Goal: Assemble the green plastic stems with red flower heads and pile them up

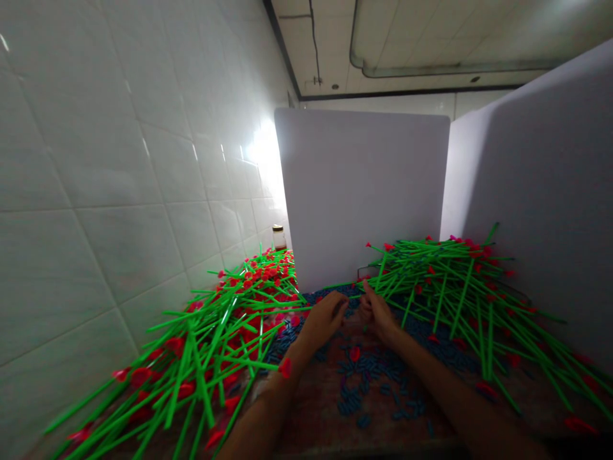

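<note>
My left hand (328, 313) is curled, its thumb and fingers pressed together above the middle of the table. Facing it a short gap away, my right hand (377, 313) is closed with the thumb up. What either hand pinches is too small and dim to make out. A short bit of green shows by the right fingers, but I cannot tell whether they hold it. Under and around both hands lie many small dark-blue oblong pieces (352, 399). A single red piece (355, 353) lies among them, just below the hands.
To the left spreads a heap of green sticks with red ends (225, 338). A similar heap (445, 281) rises at right. Grey-white panels (364, 191) stand behind and right; a tiled wall (119, 160) is at left. A small jar (278, 237) stands beyond the left heap.
</note>
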The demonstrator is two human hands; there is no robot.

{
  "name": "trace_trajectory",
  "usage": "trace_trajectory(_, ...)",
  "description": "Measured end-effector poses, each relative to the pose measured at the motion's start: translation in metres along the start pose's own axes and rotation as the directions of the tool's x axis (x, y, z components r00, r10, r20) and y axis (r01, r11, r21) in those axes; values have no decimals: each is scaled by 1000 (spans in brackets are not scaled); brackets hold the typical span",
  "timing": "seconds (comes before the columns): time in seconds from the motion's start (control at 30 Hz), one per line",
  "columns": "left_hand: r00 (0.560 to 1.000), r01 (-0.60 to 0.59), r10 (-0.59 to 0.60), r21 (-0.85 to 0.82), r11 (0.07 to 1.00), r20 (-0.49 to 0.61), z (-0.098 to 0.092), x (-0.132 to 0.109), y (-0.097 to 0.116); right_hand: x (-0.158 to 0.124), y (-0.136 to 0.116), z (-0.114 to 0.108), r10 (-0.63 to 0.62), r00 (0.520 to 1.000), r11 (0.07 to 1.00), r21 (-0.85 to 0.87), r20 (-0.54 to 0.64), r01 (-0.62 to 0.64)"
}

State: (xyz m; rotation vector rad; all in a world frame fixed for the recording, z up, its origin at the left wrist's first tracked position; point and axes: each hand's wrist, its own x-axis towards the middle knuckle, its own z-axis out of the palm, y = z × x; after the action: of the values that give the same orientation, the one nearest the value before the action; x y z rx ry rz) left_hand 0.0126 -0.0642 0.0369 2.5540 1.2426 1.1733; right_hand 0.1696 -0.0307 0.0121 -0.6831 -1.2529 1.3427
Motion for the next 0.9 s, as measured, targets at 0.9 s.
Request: trace_trajectory(0.9, 984, 3, -21, 104, 995, 178, 11, -9, -27, -11, -3, -3, 82, 996, 996, 24, 37, -82)
